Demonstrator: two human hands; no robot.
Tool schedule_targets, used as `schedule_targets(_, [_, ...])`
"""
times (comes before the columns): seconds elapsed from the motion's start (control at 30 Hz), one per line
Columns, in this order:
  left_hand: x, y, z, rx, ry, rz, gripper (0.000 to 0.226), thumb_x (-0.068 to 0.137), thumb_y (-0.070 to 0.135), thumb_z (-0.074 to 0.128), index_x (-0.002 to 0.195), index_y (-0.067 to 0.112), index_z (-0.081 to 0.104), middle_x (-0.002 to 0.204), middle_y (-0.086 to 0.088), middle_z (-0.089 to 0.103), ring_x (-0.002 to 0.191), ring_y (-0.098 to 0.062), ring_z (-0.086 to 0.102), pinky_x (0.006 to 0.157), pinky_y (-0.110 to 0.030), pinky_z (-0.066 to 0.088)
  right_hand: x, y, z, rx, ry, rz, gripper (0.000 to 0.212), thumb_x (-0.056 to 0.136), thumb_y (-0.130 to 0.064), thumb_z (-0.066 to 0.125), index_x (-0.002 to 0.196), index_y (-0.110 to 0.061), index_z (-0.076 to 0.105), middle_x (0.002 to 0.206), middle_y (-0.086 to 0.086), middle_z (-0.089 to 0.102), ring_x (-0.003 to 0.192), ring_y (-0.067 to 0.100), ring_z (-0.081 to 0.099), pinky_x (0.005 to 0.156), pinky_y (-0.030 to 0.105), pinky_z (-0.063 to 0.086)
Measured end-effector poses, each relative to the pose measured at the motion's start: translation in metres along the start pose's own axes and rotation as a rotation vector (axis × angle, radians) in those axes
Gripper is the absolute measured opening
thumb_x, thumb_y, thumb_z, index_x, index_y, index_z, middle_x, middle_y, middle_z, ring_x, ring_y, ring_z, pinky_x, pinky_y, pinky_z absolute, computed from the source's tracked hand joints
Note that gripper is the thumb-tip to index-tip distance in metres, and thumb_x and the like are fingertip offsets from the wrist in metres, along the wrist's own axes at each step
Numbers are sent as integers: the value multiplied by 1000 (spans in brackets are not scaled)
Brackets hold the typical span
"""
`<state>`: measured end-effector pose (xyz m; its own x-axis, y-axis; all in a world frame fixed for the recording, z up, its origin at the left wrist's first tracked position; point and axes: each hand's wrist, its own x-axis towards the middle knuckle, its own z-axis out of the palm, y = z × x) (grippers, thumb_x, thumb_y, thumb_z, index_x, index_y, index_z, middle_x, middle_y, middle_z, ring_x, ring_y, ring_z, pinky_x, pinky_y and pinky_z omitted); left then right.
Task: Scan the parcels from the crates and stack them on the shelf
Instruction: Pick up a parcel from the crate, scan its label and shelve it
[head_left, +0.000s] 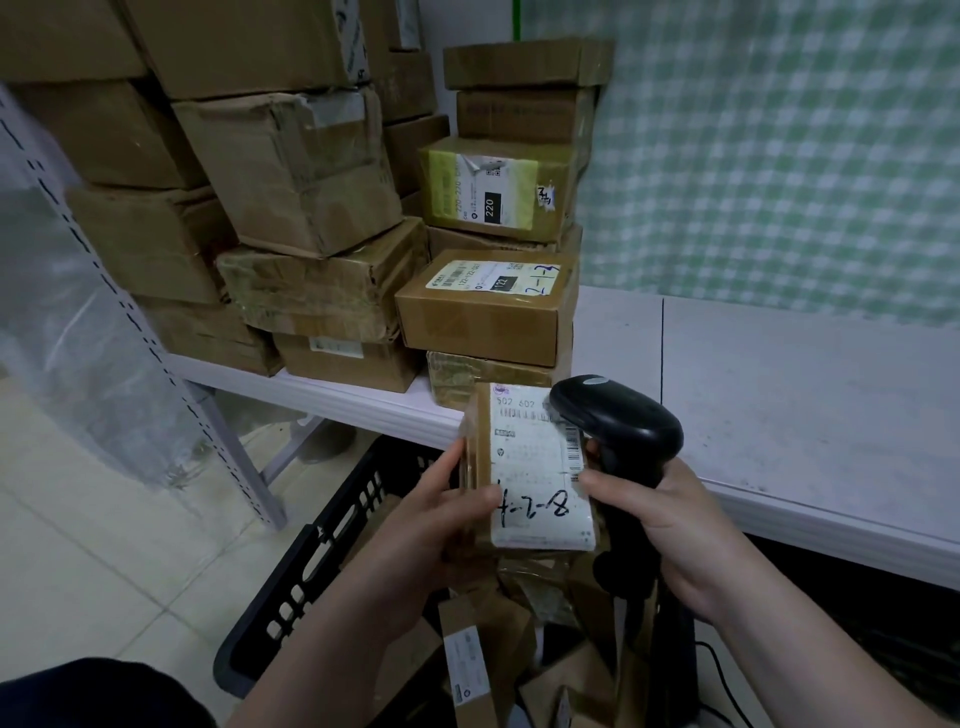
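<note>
Parcel (525, 462) print blurred, scanner (618, 422) handle half hidden

Single wide-angle view from a camera on the person's head, facing forward and tilted down. Nearest the lens, low in the centre, the left hand (441, 519) grips a parcel (530, 467) and the right hand (675, 525) a scanner (618, 415), both forearms entering from the bottom edge. A crate (306, 566) lies directly below, seen from above. The shelf (805, 405) crosses mid-frame just beyond, its top visible, with boxes (306, 171) stacked upper left and a checked wall (779, 156) farthest back.
</note>
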<state>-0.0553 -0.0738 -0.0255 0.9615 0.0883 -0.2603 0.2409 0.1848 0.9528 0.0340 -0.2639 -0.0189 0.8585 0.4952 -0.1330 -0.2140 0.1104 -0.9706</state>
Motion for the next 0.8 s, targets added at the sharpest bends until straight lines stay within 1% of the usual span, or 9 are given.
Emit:
schedule_targets(0.07, [1,2,-1,-49,48,32,81,73,24,73,143,42,36,112,-3,72,101,-25,70,84,-48,56,0,-2,1,-14,10,-14,39,71,-15,72,108,-7,66,86,1,74,74,12,68,69,30,51])
schedule_targets(0.1, [1,3,-1,-62,86,52,84,73,21,76,143,40,36,110,-2,72,99,-25,70,82,-47,56,-1,-2,1,-28,15,-28,37,70,-18,72,105,-9,67,82,-1,73,71,9,66,65,27,49])
schedule_targets(0.23, [4,7,-5,-34,247,131,86,74,18,71,146,40,30,102,1,74,93,-21,72,84,-46,54,-1,-5,-2,-181,84,-94,26,75,-21,74,100,-14,72,87,3,73,77,12,66,62,24,50])
schedule_targets(0.27, [5,8,-7,-21,281,139,82,77,14,70,146,38,32,101,1,74,91,-20,72,81,-44,55,0,-7,-4,-252,111,-118,23,76,-22,75,98,-16,72,85,1,74,76,11,66,62,22,50])
schedule_targets(0.4, [5,20,-16,-14,344,113,63,85,11,66,141,30,43,109,-4,68,77,-13,73,56,-25,55,0,-16,-14,-609,149,-272,21,68,-24,84,81,-33,70,74,-23,70,75,-9,63,62,5,44])
schedule_targets(0.47, [7,25,-18,-26,353,87,52,86,12,65,134,29,52,107,-6,69,71,-11,72,51,-22,53,-2,-19,-18,-730,126,-319,25,65,-25,86,75,-39,67,74,-30,68,76,-13,61,63,5,43])
schedule_targets(0.57, [10,28,-22,-4,369,75,47,86,14,65,131,27,57,102,-7,72,74,-13,73,54,-26,54,-3,-20,-24,-837,66,-323,23,65,-25,87,75,-37,70,78,-25,69,78,-10,63,64,7,45])
schedule_targets(0.63, [11,29,-25,8,377,76,47,86,14,65,131,26,58,100,-6,74,77,-16,73,58,-29,54,-3,-20,-26,-855,33,-315,24,66,-23,87,75,-37,69,80,-25,69,79,-8,64,64,8,46])
schedule_targets(0.8, [11,27,-29,30,354,72,49,87,13,64,134,25,55,100,-8,74,81,-20,73,57,-28,54,-4,-20,-26,-885,-10,-314,20,65,-23,87,74,-31,70,77,-18,70,76,-3,65,63,11,46])
